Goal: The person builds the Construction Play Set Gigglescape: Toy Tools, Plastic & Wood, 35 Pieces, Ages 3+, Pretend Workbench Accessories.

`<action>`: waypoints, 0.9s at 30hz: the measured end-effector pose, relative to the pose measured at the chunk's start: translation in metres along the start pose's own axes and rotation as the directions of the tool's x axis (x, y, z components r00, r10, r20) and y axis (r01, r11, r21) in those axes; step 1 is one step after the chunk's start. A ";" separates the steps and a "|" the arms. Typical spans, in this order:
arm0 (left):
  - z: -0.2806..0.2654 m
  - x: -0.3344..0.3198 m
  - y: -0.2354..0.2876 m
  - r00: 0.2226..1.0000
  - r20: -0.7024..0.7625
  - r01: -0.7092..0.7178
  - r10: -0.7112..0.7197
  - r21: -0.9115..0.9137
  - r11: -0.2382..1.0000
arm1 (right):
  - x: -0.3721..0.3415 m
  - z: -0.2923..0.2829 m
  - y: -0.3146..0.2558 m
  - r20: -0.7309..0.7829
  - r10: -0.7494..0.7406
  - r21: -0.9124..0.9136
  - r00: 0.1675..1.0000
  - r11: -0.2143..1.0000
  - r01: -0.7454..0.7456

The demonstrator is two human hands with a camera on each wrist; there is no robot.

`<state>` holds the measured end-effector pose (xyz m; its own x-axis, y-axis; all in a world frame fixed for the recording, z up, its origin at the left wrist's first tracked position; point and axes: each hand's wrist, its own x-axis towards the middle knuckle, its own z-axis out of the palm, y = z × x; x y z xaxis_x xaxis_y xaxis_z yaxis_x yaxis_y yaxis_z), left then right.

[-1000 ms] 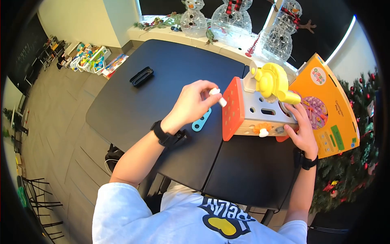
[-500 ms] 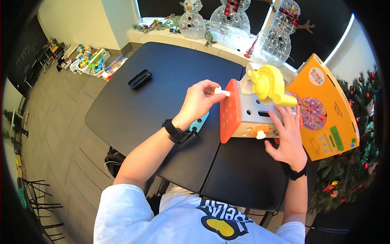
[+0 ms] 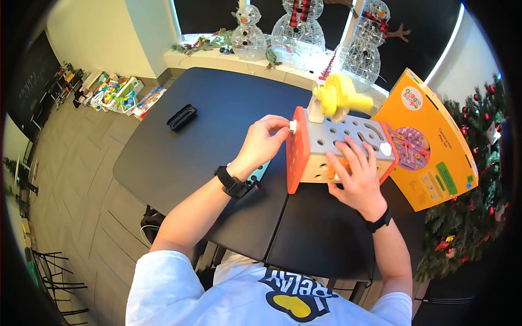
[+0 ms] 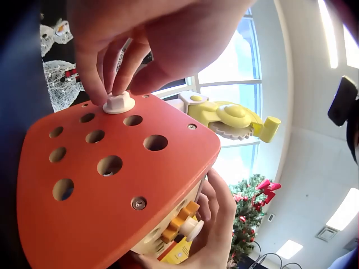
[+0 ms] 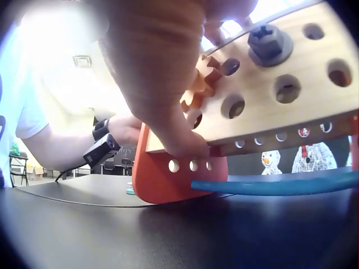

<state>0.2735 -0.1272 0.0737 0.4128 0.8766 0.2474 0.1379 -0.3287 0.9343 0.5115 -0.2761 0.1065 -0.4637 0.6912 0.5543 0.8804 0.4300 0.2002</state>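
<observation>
In the head view a toy workbench (image 3: 315,130) with a grey top and red end panels stands tilted on the table. My left hand (image 3: 256,144) pinches a white plastic bolt (image 4: 119,105), whose hexagonal head sits against the red panel (image 4: 120,193) among its holes. Fingers of my right hand (image 3: 359,182) spread over the grey top while the thumb grips the wooden front side low down. Beside that hand an orange gear (image 4: 180,221) is fixed by another white bolt (image 4: 193,230). A grey bolt (image 5: 271,47) is in the same side. On top sits a yellow toy circular saw (image 3: 337,98).
An orange box (image 3: 440,141) leans at the workbench's right, before a decorated tree (image 3: 462,228). A teal strip (image 3: 258,173) lies by my left wrist, a black case (image 3: 181,117) farther back. Under the workbench shows a blue strip (image 5: 280,186). Snowman figures (image 3: 250,38) line the window ledge.
My left hand has brought the white bolt to the red panel, its shaft now out of sight. My right hand has moved left along the workbench, which has turned and tipped.
</observation>
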 end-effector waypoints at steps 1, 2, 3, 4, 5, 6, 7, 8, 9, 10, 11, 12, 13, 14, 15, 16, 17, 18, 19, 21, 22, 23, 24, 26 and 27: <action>0.000 0.001 -0.001 1.000 -0.003 0.020 -0.020 0.003 1.000 | 0.005 -0.007 0.003 0.024 0.014 0.040 1.000 0.999 -0.015; -0.001 0.003 -0.004 0.999 0.001 0.038 -0.038 0.006 0.999 | 0.009 -0.012 0.008 0.035 0.003 0.058 0.999 0.998 -0.005; -0.001 0.005 -0.005 0.998 0.008 0.055 -0.055 0.008 0.998 | 0.016 -0.018 0.013 0.056 -0.003 0.114 0.998 0.993 -0.004; 0.000 0.007 -0.004 0.998 0.015 0.064 -0.065 0.016 0.998 | 0.023 -0.024 0.017 0.075 -0.007 0.168 0.997 0.986 -0.006; 0.001 0.008 -0.008 0.999 -0.006 0.051 -0.051 0.012 0.999 | 0.030 -0.028 0.023 0.092 -0.009 0.221 0.996 0.975 -0.011; 0.002 0.010 -0.016 0.999 -0.025 0.037 -0.037 0.009 0.999 | 0.037 -0.031 0.030 0.113 -0.036 0.230 0.993 0.973 0.009; 0.003 0.011 -0.022 0.999 -0.044 0.023 -0.023 0.006 1.000 | 0.044 -0.032 0.037 0.143 -0.041 0.301 0.989 0.954 -0.004; 0.004 0.011 -0.022 0.997 -0.040 0.062 -0.064 -0.045 0.997 | 0.050 -0.032 0.043 0.170 -0.041 0.327 0.985 0.945 -0.017; 0.004 0.011 -0.022 0.995 -0.021 0.098 -0.100 -0.067 0.993 | 0.057 -0.032 0.048 0.194 -0.041 0.354 0.980 0.935 -0.031; 0.003 0.013 -0.023 0.991 0.006 0.136 -0.136 -0.108 0.985 | 0.063 -0.028 0.054 0.232 -0.030 0.367 0.972 0.929 -0.058; 0.002 0.016 -0.027 0.984 0.035 0.176 -0.172 -0.146 0.974 | 0.068 -0.025 0.059 0.250 -0.018 0.384 0.968 0.920 -0.082; 0.001 0.019 -0.030 0.979 0.047 0.202 -0.197 -0.167 0.965 | 0.076 -0.024 0.063 0.309 0.002 0.438 0.951 0.887 -0.144; 0.000 0.021 -0.034 0.974 0.058 0.228 -0.221 -0.187 0.956 | 0.083 -0.025 0.067 0.365 0.017 0.487 0.931 0.849 -0.206; 0.000 0.022 -0.032 0.967 0.069 0.253 -0.244 -0.208 0.945 | 0.088 -0.024 0.068 0.418 0.053 0.470 0.907 0.841 -0.266; 0.000 0.022 -0.029 0.963 0.083 0.268 -0.256 -0.201 0.942 | 0.091 -0.010 0.080 0.380 -0.004 0.494 0.925 0.846 -0.199; 0.000 0.020 -0.022 0.958 0.095 0.284 -0.270 -0.195 0.939 | 0.097 -0.008 0.083 0.438 0.007 0.497 0.899 0.831 -0.249; 0.000 0.019 -0.017 0.953 0.106 0.300 -0.284 -0.188 0.935 | 0.103 -0.006 0.084 0.495 0.014 0.498 0.869 0.815 -0.297; -0.001 0.019 -0.018 0.954 0.116 0.294 -0.277 -0.184 0.938 | 0.106 -0.002 0.087 0.522 0.015 0.524 0.853 0.783 -0.335; -0.001 0.019 -0.018 0.950 0.130 0.304 -0.285 -0.165 0.938 | 0.110 0.002 0.089 0.549 0.012 0.548 0.836 0.750 -0.370; -0.003 0.019 -0.019 0.941 0.154 0.323 -0.303 -0.128 0.938 | 0.112 0.013 0.093 0.587 -0.008 0.578 0.809 0.704 -0.413; -0.003 0.019 -0.020 0.937 0.152 0.331 -0.313 -0.109 0.937 | 0.113 0.017 0.094 0.601 -0.022 0.584 0.799 0.695 -0.420; -0.003 0.018 -0.021 0.935 0.146 0.335 -0.323 -0.067 0.940 | 0.114 0.020 0.096 0.614 -0.039 0.590 0.788 0.686 -0.426; -0.003 0.017 -0.021 0.933 0.138 0.339 -0.333 -0.026 0.940 | 0.112 0.021 0.097 0.628 -0.059 0.604 0.776 0.666 -0.438; -0.003 0.013 -0.019 0.926 0.139 0.351 -0.350 0.018 0.936 | 0.111 0.020 0.097 0.662 -0.033 0.564 0.749 0.681 -0.468; -0.004 0.014 -0.024 0.921 0.153 0.355 -0.359 0.057 0.933 | 0.110 0.020 0.095 0.679 -0.021 0.544 0.734 0.686 -0.483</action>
<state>0.2722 -0.1054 0.0555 0.4682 0.8713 -0.1471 0.3266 -0.0159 0.9450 0.5425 -0.1477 0.1699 -0.4265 0.8926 -0.1460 0.7739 0.2766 -0.5698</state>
